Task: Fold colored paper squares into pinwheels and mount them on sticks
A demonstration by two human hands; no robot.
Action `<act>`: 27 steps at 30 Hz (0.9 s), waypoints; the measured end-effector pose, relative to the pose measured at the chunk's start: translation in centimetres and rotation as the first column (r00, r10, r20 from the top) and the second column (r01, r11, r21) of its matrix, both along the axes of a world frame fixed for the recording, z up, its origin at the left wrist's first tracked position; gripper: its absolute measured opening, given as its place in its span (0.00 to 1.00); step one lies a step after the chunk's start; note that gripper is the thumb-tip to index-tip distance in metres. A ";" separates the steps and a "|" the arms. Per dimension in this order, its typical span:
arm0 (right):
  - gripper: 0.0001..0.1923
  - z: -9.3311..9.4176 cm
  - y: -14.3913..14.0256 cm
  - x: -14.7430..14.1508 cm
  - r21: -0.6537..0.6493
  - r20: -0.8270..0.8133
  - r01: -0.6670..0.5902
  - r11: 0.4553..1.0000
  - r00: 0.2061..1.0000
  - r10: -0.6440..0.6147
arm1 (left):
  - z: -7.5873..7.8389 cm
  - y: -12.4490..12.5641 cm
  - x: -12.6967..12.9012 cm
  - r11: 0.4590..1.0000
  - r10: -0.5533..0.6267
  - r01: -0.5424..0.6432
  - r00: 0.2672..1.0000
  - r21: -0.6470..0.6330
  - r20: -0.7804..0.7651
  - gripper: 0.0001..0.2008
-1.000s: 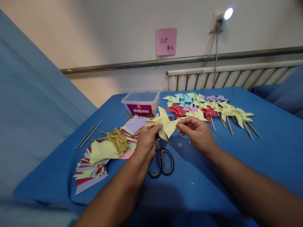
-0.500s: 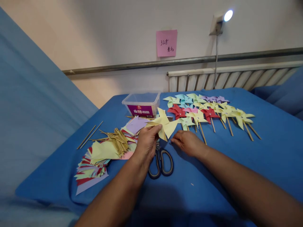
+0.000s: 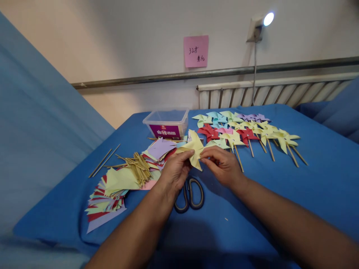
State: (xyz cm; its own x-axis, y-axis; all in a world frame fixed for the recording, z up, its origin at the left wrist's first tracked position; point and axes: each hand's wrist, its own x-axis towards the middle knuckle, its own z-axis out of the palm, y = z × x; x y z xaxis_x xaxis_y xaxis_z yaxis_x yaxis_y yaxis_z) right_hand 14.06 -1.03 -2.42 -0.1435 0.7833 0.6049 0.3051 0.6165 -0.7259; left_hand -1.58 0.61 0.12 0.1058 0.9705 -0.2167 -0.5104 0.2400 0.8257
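My left hand pinches a pale yellow paper pinwheel near its middle, thumb in front, and holds it above the table. No stick shows on this pinwheel. At its right edge, my right hand has thumb and forefinger pressed together; whatever sits between those fingertips is too small to make out. Below my hands lie dark-handled scissors, their blades partly hidden by my left hand. To the left are a heap of thin wooden sticks and fanned coloured paper pieces.
Finished pinwheels on sticks lie in rows at the back right. A clear plastic tub with a purple label stands behind the lilac paper cutouts. Two loose sticks lie far left on the blue cloth.
My right hand has risen from the cloth and moved left to the edge of the yellow pinwheel. My left hand still holds the pinwheel, now turned slightly.
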 end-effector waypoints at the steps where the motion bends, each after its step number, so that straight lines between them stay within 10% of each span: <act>1: 0.05 -0.2 0.1 -0.1 -0.062 -0.053 -0.004 0.998 0.999 0.001 | 0.0 -0.1 0.0 1.000 -0.017 0.017 1.000 -0.006 -0.006 0.14; 7: 0.12 -1.1 0.9 -0.6 -0.378 -0.279 -0.009 0.926 0.955 -0.104 | 0.1 -0.4 0.2 0.994 -0.092 0.091 0.995 -0.060 -0.025 0.17; 27: 0.06 -0.5 1.0 0.1 -0.345 -0.227 0.083 0.935 0.959 -0.169 | -0.4 -0.3 0.1 0.993 -0.119 0.118 0.983 -0.020 -0.141 0.14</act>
State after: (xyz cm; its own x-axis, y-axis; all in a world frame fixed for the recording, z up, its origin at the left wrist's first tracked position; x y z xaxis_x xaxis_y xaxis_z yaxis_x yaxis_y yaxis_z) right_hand 14.13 0.00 -2.89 0.0915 0.9453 0.3130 0.1475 0.2979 -0.9431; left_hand -1.46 0.34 -0.25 0.1873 0.9502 -0.2490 -0.3554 0.3019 0.8846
